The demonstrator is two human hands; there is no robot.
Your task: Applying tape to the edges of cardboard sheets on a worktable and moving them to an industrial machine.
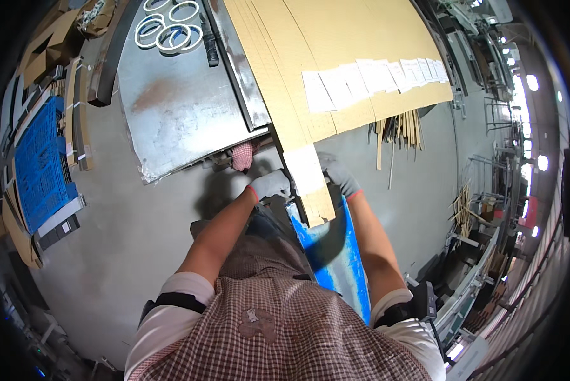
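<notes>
A long, narrow cardboard-wrapped pack (321, 211) with a dark left side points toward me, a white paper sheet (304, 170) on its top. At its left edge is my left hand (272, 185), in a grey glove with a red cuff, its fingers curled against the side. My right hand (342, 179), gloved the same way, is at the right edge; its fingers are blurred and partly hidden. Below the pack's near end runs a blue, worn support (326, 257). Beyond, more cardboard-covered packs (361, 38) lie side by side, with several white sheets (345, 87) across them.
A metal table (183, 117) at the left holds several tape rolls (174, 39) and a black-handled tool (210, 47). A checkered cloth (242, 157) hangs below its edge. A blue plastic pallet (43, 165) stands far left. Thin strips (402, 132) stick out beneath the packs at right.
</notes>
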